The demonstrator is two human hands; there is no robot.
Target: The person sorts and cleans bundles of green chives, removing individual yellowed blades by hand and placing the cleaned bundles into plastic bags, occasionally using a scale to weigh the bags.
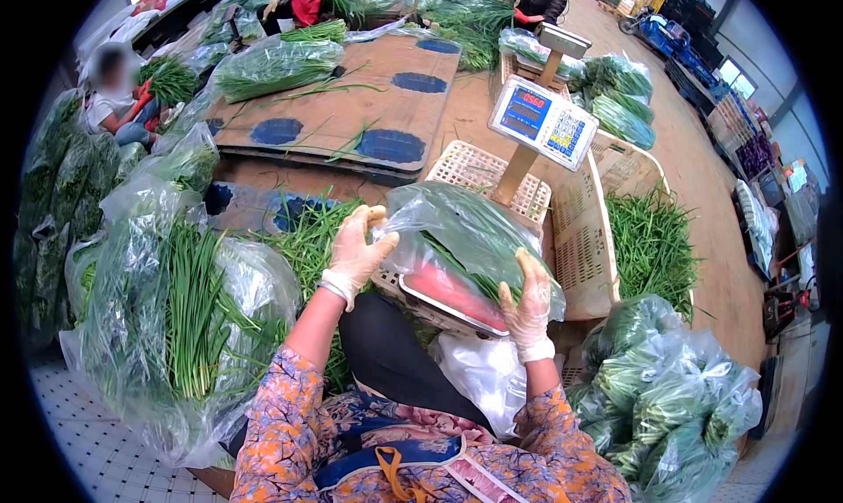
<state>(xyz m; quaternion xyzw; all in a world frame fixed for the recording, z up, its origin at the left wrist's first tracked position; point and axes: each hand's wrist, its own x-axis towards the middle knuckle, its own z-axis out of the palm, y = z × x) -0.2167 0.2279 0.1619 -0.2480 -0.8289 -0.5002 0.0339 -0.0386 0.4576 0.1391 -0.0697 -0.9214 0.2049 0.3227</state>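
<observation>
A clear plastic bag of green chives (461, 239) lies across the pan of a digital scale, whose display panel (543, 122) stands on a post behind it and is lit. My left hand (357, 249), in a pale thin glove, is at the bag's left end, its fingers by the gathered plastic; whether they pinch it is unclear. My right hand (529, 305), gloved alike, rests against the bag's right end with the fingers spread. Red material (448, 292) shows on the pan under the bag. Beside my left arm, loose long chives (194, 312) lie on a large open plastic bag.
Filled bags (665, 391) are heaped at the right. A plastic crate (579, 239) stands beside cut greens (649, 246). Boards with blue-lined holes (342, 101) lie ahead, a filled bag (280, 65) on them. Other people sit at the far left and far side.
</observation>
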